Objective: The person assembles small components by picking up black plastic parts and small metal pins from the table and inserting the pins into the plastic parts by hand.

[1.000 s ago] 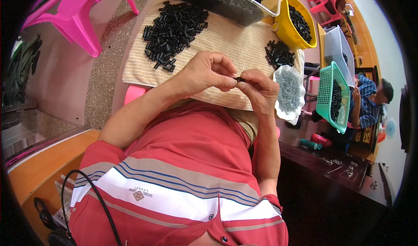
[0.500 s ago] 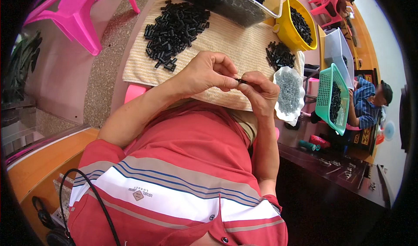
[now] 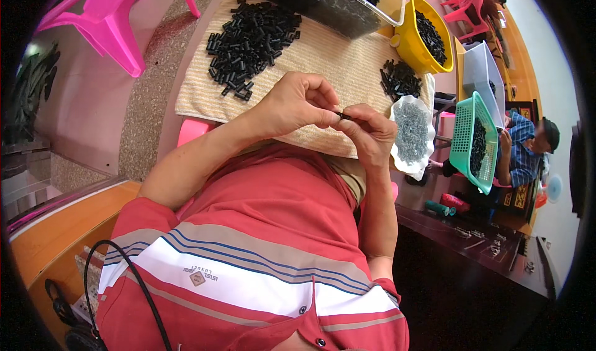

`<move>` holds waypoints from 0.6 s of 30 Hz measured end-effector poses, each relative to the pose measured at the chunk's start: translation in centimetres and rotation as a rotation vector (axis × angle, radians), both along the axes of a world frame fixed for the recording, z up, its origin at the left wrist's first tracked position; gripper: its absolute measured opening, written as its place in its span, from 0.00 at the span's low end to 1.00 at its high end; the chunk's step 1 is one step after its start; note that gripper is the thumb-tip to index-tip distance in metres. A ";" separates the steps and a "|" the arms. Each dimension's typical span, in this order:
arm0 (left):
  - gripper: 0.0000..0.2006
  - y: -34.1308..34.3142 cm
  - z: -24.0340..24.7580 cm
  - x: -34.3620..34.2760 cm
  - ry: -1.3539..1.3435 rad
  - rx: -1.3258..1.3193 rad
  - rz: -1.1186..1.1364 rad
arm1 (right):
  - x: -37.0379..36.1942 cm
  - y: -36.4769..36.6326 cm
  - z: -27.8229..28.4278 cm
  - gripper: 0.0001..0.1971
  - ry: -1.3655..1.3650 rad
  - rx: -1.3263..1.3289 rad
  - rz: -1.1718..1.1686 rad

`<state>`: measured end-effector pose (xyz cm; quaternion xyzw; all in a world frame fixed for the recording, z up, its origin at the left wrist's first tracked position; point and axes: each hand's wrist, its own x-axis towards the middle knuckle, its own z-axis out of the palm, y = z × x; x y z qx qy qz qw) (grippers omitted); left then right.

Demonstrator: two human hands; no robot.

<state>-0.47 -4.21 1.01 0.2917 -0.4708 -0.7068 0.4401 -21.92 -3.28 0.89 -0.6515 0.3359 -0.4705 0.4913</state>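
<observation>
Over the towel-covered table, my left hand [image 3: 302, 103] and my right hand [image 3: 370, 131] meet fingertip to fingertip. Both pinch one small black plastic part [image 3: 343, 116] between them; my fingers cover most of it. A large pile of short black tube-like pieces [image 3: 248, 47] lies beyond my left hand, on the towel [image 3: 338, 59]. Past my right hand is a smaller heap of slim black pieces [image 3: 400, 80]. Right beside my right hand stands a white scalloped dish [image 3: 401, 165] full of small clear or silvery bits.
A clear plastic bin [image 3: 397, 6] and a yellow tub [image 3: 403, 37], both with black pieces, stand at the table's far side. To the right are a green basket [image 3: 462, 134] and a seated person in a checked shirt [image 3: 521, 143]. A pink chair [image 3: 112, 19] stands at the left.
My hands stay almost where they were, still pinching the small black part. The person at the right has raised a hand a little.
</observation>
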 end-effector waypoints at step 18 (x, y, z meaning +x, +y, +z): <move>0.07 1.3 0.6 -0.7 -0.298 -0.311 0.222 | 1.5 1.0 0.6 0.03 -0.010 0.104 -0.159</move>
